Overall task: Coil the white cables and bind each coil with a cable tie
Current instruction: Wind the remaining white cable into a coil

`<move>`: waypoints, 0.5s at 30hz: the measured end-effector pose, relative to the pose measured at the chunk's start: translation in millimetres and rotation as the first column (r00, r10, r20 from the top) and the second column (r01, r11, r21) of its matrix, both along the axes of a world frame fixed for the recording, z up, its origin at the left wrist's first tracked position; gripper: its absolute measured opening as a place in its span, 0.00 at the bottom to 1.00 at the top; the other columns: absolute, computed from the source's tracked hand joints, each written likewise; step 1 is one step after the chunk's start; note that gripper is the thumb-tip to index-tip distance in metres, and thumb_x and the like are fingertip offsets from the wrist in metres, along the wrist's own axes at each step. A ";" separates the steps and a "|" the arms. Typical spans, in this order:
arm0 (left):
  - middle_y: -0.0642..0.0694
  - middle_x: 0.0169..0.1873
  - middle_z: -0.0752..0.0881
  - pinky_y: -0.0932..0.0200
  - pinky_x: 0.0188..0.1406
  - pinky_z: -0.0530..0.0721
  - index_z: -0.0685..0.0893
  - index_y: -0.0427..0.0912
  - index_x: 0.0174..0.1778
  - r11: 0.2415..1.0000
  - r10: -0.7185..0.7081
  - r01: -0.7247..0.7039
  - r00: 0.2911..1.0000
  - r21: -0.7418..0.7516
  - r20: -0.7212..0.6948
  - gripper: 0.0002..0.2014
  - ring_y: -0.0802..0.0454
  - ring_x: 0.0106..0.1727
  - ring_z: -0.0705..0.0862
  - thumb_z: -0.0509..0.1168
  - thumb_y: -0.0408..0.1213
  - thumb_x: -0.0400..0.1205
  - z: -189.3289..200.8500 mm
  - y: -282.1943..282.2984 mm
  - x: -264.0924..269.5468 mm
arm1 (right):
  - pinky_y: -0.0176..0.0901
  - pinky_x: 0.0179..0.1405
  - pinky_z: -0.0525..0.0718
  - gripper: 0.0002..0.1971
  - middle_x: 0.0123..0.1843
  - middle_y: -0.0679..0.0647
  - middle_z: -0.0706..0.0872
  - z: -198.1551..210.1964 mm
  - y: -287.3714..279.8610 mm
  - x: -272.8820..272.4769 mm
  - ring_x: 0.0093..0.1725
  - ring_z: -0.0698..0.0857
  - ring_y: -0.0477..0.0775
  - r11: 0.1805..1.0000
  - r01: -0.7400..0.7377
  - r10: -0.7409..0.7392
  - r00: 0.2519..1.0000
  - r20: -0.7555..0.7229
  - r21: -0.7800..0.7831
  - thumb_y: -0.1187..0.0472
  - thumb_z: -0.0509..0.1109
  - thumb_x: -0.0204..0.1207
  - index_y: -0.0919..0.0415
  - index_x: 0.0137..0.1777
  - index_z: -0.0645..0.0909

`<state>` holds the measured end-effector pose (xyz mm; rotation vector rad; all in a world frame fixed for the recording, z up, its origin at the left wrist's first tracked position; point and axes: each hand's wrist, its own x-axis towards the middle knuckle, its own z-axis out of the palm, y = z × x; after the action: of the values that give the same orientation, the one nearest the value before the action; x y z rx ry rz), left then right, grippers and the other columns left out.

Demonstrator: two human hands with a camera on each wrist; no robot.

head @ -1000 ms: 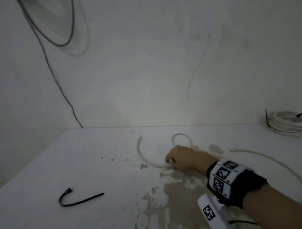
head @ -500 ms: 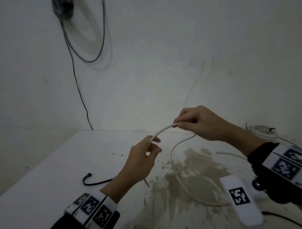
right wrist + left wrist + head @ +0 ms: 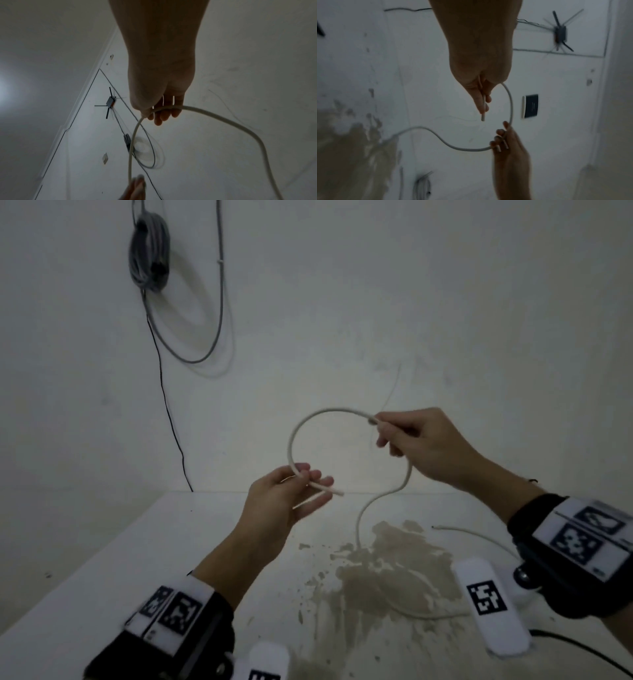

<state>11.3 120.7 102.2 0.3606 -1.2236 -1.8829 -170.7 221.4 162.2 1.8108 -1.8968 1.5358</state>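
While your left hand [image 3: 274, 505] pinches the white cable [image 3: 310, 422] close to its free end, between thumb and fingers, your right hand [image 3: 421, 446] has its fingers curled around the same cable further along. Both hands are raised above the white table [image 3: 102, 559], so the piece between them makes a half circle in the air. The short free end sticks out just past your left fingertips [image 3: 481, 105]. From your right hand the cable hangs down in a curve and lands on the table, where it runs across a brown worn patch [image 3: 394, 570]. A second white cable [image 3: 472, 534] lies on the table at the right, apart from the first. On the wall behind, a grey cable bundle [image 3: 149, 251] hangs, with a grey loop [image 3: 219, 313] and a thin black wire [image 3: 168, 412] below it
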 end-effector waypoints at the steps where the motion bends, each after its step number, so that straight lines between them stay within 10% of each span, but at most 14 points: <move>1: 0.36 0.43 0.85 0.57 0.34 0.90 0.78 0.29 0.51 0.995 -0.002 0.012 0.996 0.103 -0.089 0.05 0.44 0.44 0.90 0.58 0.24 0.83 4.0 0.6 -2.3 | 0.30 0.34 0.81 0.10 0.36 0.51 0.88 -4.6 -2.0 6.8 0.27 0.80 0.38 0.999 -0.030 0.029 0.998 0.057 0.028 0.61 0.65 0.81 0.57 0.44 0.87; 7: 0.33 0.51 0.84 0.61 0.33 0.89 0.75 0.28 0.56 0.952 0.044 0.026 0.974 0.306 -0.220 0.07 0.45 0.47 0.88 0.58 0.23 0.83 0.0 2.2 -17.8 | 0.40 0.36 0.82 0.02 0.31 0.52 0.88 -31.4 -16.3 36.1 0.30 0.83 0.47 0.969 -0.241 0.214 0.932 0.292 0.060 0.63 0.73 0.74 0.60 0.42 0.87; 15: 0.36 0.48 0.87 0.62 0.39 0.89 0.77 0.27 0.57 0.961 0.063 -0.021 0.988 0.276 -0.143 0.10 0.46 0.44 0.90 0.63 0.25 0.81 -10.4 -8.5 -16.2 | 0.32 0.30 0.81 0.12 0.26 0.53 0.86 -41.2 -31.2 38.6 0.25 0.83 0.45 0.979 -0.115 0.085 0.981 0.177 0.167 0.55 0.77 0.71 0.66 0.38 0.88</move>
<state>-4.9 112.3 91.8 0.3804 -0.8500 -2.0076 -132.2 190.2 121.0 1.9321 -2.1099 1.6494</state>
